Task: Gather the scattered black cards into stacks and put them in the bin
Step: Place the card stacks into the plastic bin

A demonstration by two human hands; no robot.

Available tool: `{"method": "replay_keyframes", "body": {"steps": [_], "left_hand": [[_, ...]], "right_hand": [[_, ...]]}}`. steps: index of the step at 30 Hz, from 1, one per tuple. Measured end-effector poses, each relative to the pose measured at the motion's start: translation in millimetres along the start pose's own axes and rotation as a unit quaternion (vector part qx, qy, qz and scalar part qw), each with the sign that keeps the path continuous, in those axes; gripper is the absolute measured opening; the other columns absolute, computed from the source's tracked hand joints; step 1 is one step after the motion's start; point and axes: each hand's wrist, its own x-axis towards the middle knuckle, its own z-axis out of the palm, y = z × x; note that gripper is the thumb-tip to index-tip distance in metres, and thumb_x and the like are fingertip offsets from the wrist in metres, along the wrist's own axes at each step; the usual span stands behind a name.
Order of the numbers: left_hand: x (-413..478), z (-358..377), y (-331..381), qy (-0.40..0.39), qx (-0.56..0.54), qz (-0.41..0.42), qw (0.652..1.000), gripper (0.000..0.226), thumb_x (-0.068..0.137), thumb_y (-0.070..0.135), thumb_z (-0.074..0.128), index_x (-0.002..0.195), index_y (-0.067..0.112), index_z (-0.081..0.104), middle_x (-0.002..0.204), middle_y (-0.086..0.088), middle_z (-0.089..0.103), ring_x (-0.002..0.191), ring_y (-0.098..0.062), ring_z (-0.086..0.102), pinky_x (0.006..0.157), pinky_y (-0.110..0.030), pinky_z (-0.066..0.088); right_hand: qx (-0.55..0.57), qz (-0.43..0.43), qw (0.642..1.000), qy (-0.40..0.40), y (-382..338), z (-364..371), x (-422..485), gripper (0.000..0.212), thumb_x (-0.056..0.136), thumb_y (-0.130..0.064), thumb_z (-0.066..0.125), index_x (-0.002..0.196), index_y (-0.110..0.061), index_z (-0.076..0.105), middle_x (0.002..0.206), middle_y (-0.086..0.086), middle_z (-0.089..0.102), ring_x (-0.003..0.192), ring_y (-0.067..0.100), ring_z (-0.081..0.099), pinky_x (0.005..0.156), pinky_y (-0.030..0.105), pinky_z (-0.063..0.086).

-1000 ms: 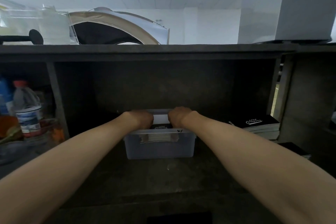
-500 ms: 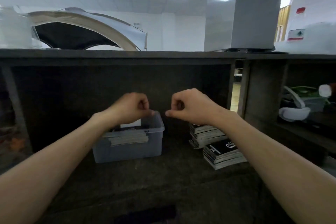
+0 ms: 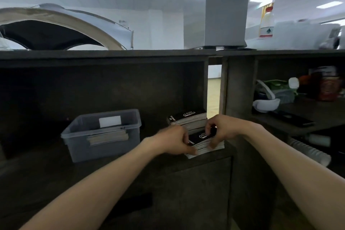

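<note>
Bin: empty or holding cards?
Holding cards: a stack of cards shows through the front wall of the bin, lying below the rim.

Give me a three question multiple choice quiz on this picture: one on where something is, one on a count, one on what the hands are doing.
1. Where is the bin relative to the front stack? A) left of it B) right of it C) on top of it
2. How many black card stacks stand outside the bin? A) one B) two C) four
3. What are the left hand and right hand doing? A) gripping the front stack B) hanging free C) resting on the bin's rim
Answers: 1 A, the bin sits to that stack's left. 2 B, the front stack and the rear stack behind it. 3 A, both hands curl round its ends.
</note>
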Motion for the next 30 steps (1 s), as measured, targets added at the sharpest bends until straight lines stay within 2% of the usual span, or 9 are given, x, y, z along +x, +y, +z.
{"method": "replay_keyframes", "body": {"steps": [5,8,10,15,18,21,25,27,30], "left_hand": [[8.5,12.7,10.8,0.031,0.031,0.007,0.999,0.049,0.063,0.060,0.084,0.073,0.027,0.050,0.077,0.009,0.057,0.070,-0.010,0.051,0.055,-0.030,0.037],[9.1,9.4,12.0,0.002,0.015,0.019,1.000,0.043,0.067,0.049,0.087,0.071,0.025,0.051,0.073,0.007,0.055,0.069,-0.014,0.050,0.055,-0.030,0.037],[8.6,5.4,11.9,-0.031,0.012,0.022,0.999,0.039,0.069,0.043,0.088,0.073,0.024,0.053,0.076,0.005,0.057,0.069,-0.013,0.050,0.059,-0.031,0.041],[4.8,6.3,9.4,-0.040,0.005,0.028,0.999,0.043,0.064,0.046,0.090,0.074,0.023,0.056,0.075,0.005,0.061,0.068,-0.012,0.053,0.055,-0.029,0.042],[-4.5,1.9,-1.4,-0.047,-0.008,0.037,0.998,0.042,0.064,0.040,0.090,0.069,0.024,0.053,0.072,0.007,0.059,0.067,-0.012,0.053,0.055,-0.028,0.042],[-22.7,-22.9,-17.4,-0.066,-0.018,0.032,0.997,0.042,0.062,0.044,0.089,0.065,0.027,0.052,0.068,0.009,0.059,0.067,-0.012,0.056,0.060,-0.034,0.050],[-54.1,-86.5,-53.7,-0.019,-0.005,0.008,1.000,0.040,0.050,0.059,0.083,0.066,0.033,0.057,0.065,0.019,0.064,0.060,0.001,0.060,0.049,-0.018,0.046],[-67.8,-118.8,-77.6,0.017,0.002,-0.020,1.000,0.041,0.045,0.063,0.080,0.071,0.038,0.060,0.075,0.023,0.067,0.066,0.004,0.063,0.055,-0.024,0.050],[-82.3,-154.5,-121.8,0.061,0.015,-0.075,0.995,0.044,0.040,0.064,0.079,0.071,0.039,0.061,0.077,0.021,0.068,0.067,0.004,0.063,0.058,-0.029,0.049]], "right_hand": [[-0.012,0.009,0.999,-0.029,1.7,-0.2,2.2,0.047,0.054,-0.031,0.092,0.088,-0.027,0.059,0.101,-0.007,0.063,0.094,0.015,0.058,0.076,0.029,0.053],[-0.023,0.025,0.998,-0.060,2.7,0.6,0.2,0.054,0.049,-0.035,0.092,0.088,-0.028,0.055,0.102,-0.007,0.062,0.094,0.015,0.058,0.081,0.034,0.056],[-0.029,0.026,0.997,-0.073,3.1,5.5,-1.4,0.059,0.048,-0.033,0.093,0.089,-0.029,0.051,0.103,-0.009,0.060,0.095,0.014,0.056,0.076,0.032,0.055],[-0.067,0.013,0.996,-0.049,-5.3,14.7,-3.6,0.056,0.049,-0.028,0.092,0.085,-0.025,0.049,0.097,-0.007,0.060,0.088,0.014,0.057,0.067,0.029,0.052],[-0.061,0.008,0.995,-0.082,-20.5,13.6,-4.3,0.054,0.051,-0.026,0.091,0.088,-0.023,0.052,0.097,-0.005,0.063,0.089,0.015,0.061,0.070,0.030,0.056],[-0.051,-0.001,0.992,-0.113,-48.1,5.2,-2.3,0.050,0.056,-0.020,0.090,0.088,-0.022,0.051,0.100,-0.002,0.061,0.088,0.017,0.063,0.061,0.024,0.055],[-0.063,-0.082,0.994,-0.041,-98.7,-24.2,9.0,0.052,0.051,-0.032,0.091,0.082,-0.024,0.050,0.093,-0.001,0.062,0.078,0.018,0.065,0.053,0.028,0.055],[-0.044,-0.119,0.992,0.000,-127.6,-36.1,22.6,0.053,0.049,-0.038,0.091,0.083,-0.029,0.051,0.090,-0.005,0.063,0.073,0.014,0.066,0.051,0.022,0.051],[0.021,-0.159,0.987,0.025,-172.0,-39.8,58.2,0.052,0.053,-0.033,0.091,0.089,-0.029,0.054,0.094,-0.004,0.064,0.073,0.010,0.068,0.049,0.014,0.050]]}}
